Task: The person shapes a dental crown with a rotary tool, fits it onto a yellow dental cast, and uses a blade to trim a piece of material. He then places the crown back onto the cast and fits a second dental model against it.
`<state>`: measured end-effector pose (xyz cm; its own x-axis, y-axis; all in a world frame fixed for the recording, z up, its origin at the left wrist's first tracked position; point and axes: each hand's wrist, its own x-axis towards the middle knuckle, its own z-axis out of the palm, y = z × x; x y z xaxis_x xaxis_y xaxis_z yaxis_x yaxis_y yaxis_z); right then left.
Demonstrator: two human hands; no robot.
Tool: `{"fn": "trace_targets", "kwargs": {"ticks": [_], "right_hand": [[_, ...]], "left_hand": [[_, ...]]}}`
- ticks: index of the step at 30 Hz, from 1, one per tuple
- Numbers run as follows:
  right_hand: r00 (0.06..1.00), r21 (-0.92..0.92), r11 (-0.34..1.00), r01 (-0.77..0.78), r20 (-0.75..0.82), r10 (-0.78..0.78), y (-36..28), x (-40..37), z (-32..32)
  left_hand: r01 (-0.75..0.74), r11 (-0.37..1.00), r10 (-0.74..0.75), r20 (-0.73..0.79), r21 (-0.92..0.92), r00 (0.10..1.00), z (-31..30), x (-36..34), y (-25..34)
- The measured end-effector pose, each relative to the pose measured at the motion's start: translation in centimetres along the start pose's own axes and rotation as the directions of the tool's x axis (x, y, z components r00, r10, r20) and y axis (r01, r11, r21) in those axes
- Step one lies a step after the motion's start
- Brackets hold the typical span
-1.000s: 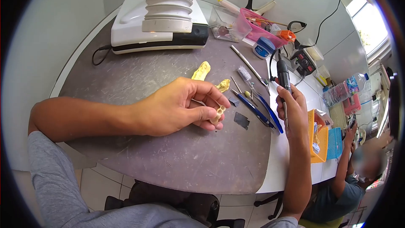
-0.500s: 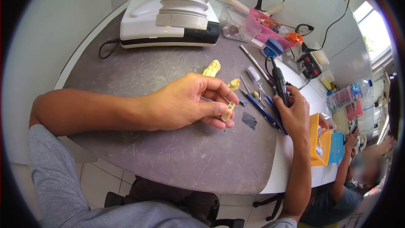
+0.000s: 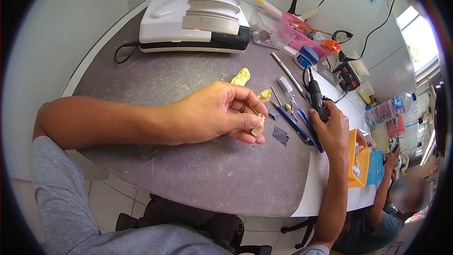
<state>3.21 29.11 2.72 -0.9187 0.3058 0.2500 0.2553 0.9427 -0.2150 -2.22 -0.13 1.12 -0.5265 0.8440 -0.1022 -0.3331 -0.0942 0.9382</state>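
Left hand (image 3: 219, 115) pinching a small cream dental piece (image 3: 258, 127) between thumb and fingers; right hand (image 3: 333, 130) gripping a black rotary handpiece (image 3: 315, 95), apart from the piece. Between the hands, a blue pen-shaped tool (image 3: 295, 125). Beyond the left hand, two yellowish pieces (image 3: 241, 77); farther beyond it, a ribbed hose (image 3: 212, 0) and white machine (image 3: 163, 16).

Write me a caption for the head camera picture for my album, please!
At a scratched worktop, the left hand pinches a small cream piece while the right hand holds a black tool.
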Motion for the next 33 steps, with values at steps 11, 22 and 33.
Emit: {"fn": "trace_targets", "kwargs": {"ticks": [11,22,33], "right_hand": [[1.000,-0.046,0.999,0.009,0.022,-0.008,0.1,-0.1,0.0],[0.896,0.157,0.921,0.356,-0.336,-0.289,-3.9,-2.7,-1.0],[0.895,0.896,0.425,-0.132,0.292,-0.338,-6.9,-5.8,-0.4]], "left_hand": [[-0.007,0.999,0.006,-0.015,-0.040,1.000,-0.3,0.1,-0.2],[-0.126,0.992,0.125,0.013,0.027,0.992,0.2,-0.2,-0.5],[-0.256,0.948,0.263,-0.012,0.188,0.965,0.7,-0.3,-1.3]]}}
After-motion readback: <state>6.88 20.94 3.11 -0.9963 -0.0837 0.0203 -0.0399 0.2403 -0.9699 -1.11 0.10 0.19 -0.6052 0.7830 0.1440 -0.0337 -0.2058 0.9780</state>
